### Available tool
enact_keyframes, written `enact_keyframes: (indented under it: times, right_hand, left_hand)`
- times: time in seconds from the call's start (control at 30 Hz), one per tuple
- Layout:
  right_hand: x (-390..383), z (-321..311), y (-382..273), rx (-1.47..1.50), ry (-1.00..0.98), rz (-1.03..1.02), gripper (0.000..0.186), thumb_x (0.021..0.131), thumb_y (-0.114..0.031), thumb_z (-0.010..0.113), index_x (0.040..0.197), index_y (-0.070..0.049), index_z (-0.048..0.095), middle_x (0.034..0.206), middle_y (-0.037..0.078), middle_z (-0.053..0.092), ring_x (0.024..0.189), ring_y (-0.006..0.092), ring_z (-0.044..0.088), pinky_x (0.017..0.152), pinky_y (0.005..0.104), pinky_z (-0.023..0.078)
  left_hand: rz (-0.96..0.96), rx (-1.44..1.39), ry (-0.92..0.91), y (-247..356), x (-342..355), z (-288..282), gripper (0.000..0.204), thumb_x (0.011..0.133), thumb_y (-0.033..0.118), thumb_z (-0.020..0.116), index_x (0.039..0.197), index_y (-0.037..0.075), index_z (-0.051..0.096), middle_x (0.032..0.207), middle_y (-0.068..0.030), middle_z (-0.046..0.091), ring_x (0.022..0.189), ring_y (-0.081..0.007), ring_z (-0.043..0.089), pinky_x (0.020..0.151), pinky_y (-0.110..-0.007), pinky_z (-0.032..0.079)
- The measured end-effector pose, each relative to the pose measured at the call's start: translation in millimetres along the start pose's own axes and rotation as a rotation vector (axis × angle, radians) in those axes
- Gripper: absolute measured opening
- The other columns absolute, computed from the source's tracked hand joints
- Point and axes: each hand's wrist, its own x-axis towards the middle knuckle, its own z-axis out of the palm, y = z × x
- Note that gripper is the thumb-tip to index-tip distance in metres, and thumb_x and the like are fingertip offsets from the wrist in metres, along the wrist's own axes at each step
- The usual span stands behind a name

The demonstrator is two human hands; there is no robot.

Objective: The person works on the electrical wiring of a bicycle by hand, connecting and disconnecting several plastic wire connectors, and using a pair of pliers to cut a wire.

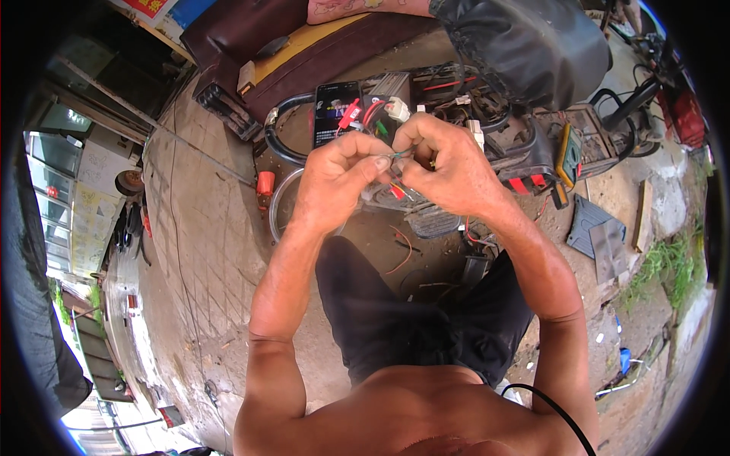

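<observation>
My left hand (336, 176) and my right hand (450, 169) meet in front of the stripped vehicle frame. Both pinch a thin greenish wire (396, 155) between thumb and fingertips. Just beyond them hang a red connector (350, 114), a white plug (398, 110) and red and green wires. Several coloured wire ends (401, 191) show below my fingers. Behind my left hand a phone (337, 102) with a lit screen rests on the frame. The far ends of the pinched wire are hidden by my hands.
A yellow-green multimeter (567, 156) lies on the frame at the right. A maroon sofa (289, 64) and a black seat (525, 49) stand at the back. An orange-red container (265, 185) is at the left; dark mats (595, 228) lie at the right. Wire scraps (403, 251) litter the ground.
</observation>
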Motion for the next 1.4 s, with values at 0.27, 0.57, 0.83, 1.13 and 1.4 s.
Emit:
enact_keyframes:
  times: [0.27, 0.57, 0.83, 1.13, 1.4]
  right_hand:
    - [-1, 2, 2, -0.09, 0.016, -0.023, 0.019, 0.08, -0.003, 0.069, 0.097, 0.001, 0.064, 0.083, 0.013, 0.067, 0.068, 0.0225, 0.067, 0.063, 0.0375, 0.053]
    - [-3, 0, 0, -0.128, 0.006, -0.089, 0.017, 0.082, -0.006, 0.072, 0.096, 0.001, 0.065, 0.083, 0.014, 0.067, 0.068, 0.0231, 0.068, 0.061, 0.0377, 0.053]
    - [-1, 8, 21, -0.025, 0.088, -0.199, 0.011, 0.086, -0.007, 0.071, 0.089, -0.001, 0.063, 0.079, 0.011, 0.063, 0.066, 0.0228, 0.065, 0.06, 0.0384, 0.051]
    - [-1, 5, 26, -0.097, 0.147, -0.311, 0.009, 0.087, -0.005, 0.07, 0.09, -0.003, 0.062, 0.08, 0.01, 0.063, 0.069, 0.0216, 0.065, 0.06, 0.0367, 0.05]
    - [2, -8, 25, 0.275, -0.055, -0.089, 0.009, 0.093, -0.006, 0.069, 0.095, 0.0, 0.063, 0.076, 0.002, 0.064, 0.068, 0.0066, 0.059, 0.06, 0.0282, 0.048]
  left_hand:
    - [-0.011, -0.037, 0.05, -1, -3, 6, 0.008, 0.097, 0.001, 0.068, 0.105, -0.001, 0.07, 0.092, -0.0037, 0.07, 0.083, -0.012, 0.068, 0.076, -0.027, 0.055]
    - [0.158, 0.155, 0.122, -16, -4, 11, 0.004, 0.098, -0.001, 0.064, 0.101, 0.001, 0.064, 0.095, -0.0026, 0.067, 0.083, -0.0089, 0.065, 0.077, -0.027, 0.056]
    - [0.095, 0.225, 0.24, -13, -5, 24, 0.002, 0.098, 0.0, 0.065, 0.1, 0.001, 0.064, 0.09, -0.0024, 0.068, 0.079, -0.0076, 0.064, 0.073, -0.025, 0.054]
    - [-0.073, 0.282, 0.191, 17, -14, 25, 0.009, 0.094, 0.003, 0.069, 0.101, -0.001, 0.071, 0.088, -0.0036, 0.07, 0.079, -0.0088, 0.064, 0.07, -0.026, 0.053]
    - [0.348, 0.621, 0.077, 50, -17, 6, 0.016, 0.09, -0.007, 0.069, 0.105, -0.002, 0.073, 0.101, -0.007, 0.067, 0.09, -0.0128, 0.063, 0.081, -0.027, 0.052]
